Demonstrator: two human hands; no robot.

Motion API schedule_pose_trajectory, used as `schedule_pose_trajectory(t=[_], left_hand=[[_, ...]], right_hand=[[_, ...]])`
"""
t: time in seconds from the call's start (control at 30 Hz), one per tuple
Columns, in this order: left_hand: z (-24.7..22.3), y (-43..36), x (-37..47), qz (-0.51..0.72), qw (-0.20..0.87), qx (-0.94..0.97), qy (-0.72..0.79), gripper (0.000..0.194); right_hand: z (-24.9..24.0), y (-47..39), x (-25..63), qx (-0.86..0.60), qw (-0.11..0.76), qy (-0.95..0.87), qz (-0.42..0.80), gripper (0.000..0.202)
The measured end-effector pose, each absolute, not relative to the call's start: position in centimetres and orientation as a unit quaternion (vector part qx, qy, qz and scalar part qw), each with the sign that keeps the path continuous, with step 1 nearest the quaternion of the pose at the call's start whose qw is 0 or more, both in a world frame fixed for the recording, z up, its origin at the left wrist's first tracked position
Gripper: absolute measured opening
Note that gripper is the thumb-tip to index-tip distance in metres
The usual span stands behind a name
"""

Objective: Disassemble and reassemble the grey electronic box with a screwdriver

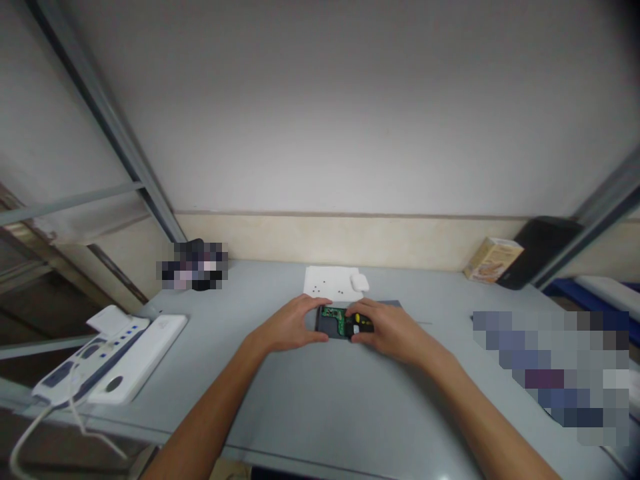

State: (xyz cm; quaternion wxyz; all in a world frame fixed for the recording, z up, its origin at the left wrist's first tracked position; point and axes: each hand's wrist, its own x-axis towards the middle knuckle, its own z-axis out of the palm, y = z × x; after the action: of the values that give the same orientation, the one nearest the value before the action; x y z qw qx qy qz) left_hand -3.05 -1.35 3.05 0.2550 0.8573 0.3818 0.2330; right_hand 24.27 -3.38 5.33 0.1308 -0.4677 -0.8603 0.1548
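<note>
A small opened electronic device (329, 326) with a dark case and a bared green circuit board lies between my hands at the middle of the desk. My left hand (295, 323) grips its left end, thumb on the near edge and fingers on the far edge. Over the right end, my right hand (383, 327) closes its fingers around a black part with yellow marks (361, 323). Whether that part is fixed to the device I cannot tell. Just behind stands out a white sheet (330, 282) with several tiny dark pieces, perhaps screws, and a rounded white case (359, 283).
At the left lie a power strip (95, 353) with cables and a long white box-like device (145, 360). A small yellowish carton (493, 260) leans near a black case (543, 250) at the back right. Blurred items flank the grey desk (320, 407). A wall closes the back.
</note>
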Motion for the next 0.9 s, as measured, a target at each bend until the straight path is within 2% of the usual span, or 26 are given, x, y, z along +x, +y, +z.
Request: schedule_pose_trajectory(t=[0.13,0.2,0.37,0.43,0.9], left_hand=[[3.2,-1.3,-3.2,0.234,0.273,0.852,0.381,0.077],[3.2,-1.3,-3.2,0.241,0.28,0.848,0.381,0.074],[2.6,-0.7,-3.2,0.289,0.258,0.832,0.398,0.036],[2.2,-0.4,-3.1,0.294,0.242,0.832,0.404,0.029],[1.4,0.2,-2.9,0.288,0.213,0.838,0.411,0.019]], right_hand=[[5.6,-3.4,24.2,-0.468,0.13,-0.86,0.156,0.037],[5.7,-3.5,24.2,-0.468,0.131,-0.86,0.156,0.036],[5.9,-3.5,24.1,-0.475,0.122,-0.858,0.154,0.035],[6.0,-3.5,24.1,-0.473,0.118,-0.86,0.153,0.035],[5.8,-3.6,24.1,-0.476,0.109,-0.861,0.143,0.038]])
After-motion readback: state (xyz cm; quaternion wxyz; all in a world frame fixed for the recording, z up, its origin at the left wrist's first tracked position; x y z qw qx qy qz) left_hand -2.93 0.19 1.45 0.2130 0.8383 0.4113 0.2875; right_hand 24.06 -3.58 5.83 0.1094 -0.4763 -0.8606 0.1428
